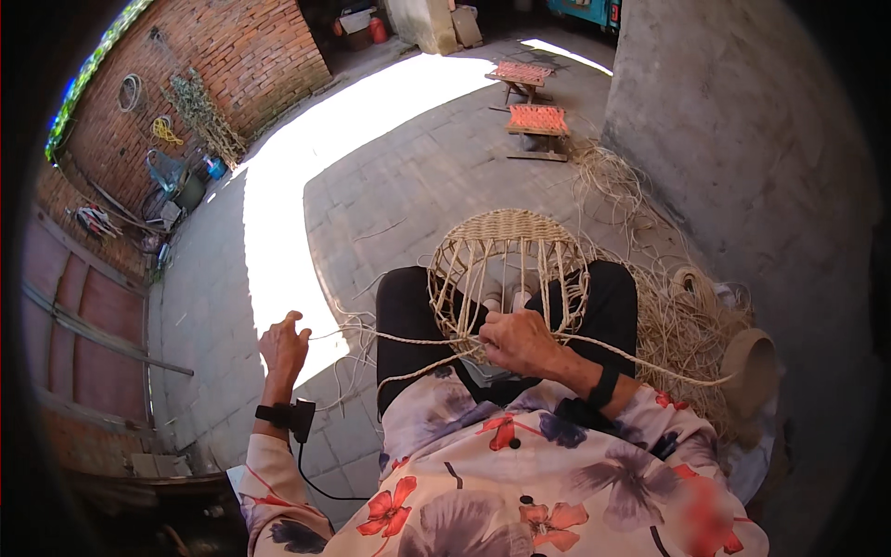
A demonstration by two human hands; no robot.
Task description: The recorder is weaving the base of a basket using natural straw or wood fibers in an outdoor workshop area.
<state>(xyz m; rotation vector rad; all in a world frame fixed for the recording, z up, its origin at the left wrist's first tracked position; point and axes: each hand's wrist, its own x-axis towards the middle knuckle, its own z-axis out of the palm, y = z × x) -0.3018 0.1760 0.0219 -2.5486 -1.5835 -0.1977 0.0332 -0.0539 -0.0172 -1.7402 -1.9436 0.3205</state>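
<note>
A half-woven wicker basket (pixel 506 251) rests upside down on my lap, its woven base on top and bare upright stakes hanging down. My right hand (pixel 515 342) grips the basket's lower rim where the weaving strands meet. My left hand (pixel 283 348) is held out to the left, fingers curled around a long pale cane strand (pixel 390 339) that runs from it across to the basket. A second strand (pixel 650 362) trails off to the right.
A heap of loose cane (pixel 682 325) lies on the paved floor at my right, by a concrete wall (pixel 733 139). Two small stools with red woven seats (pixel 538 121) stand ahead. A brick wall (pixel 232 56) with clutter runs along the left.
</note>
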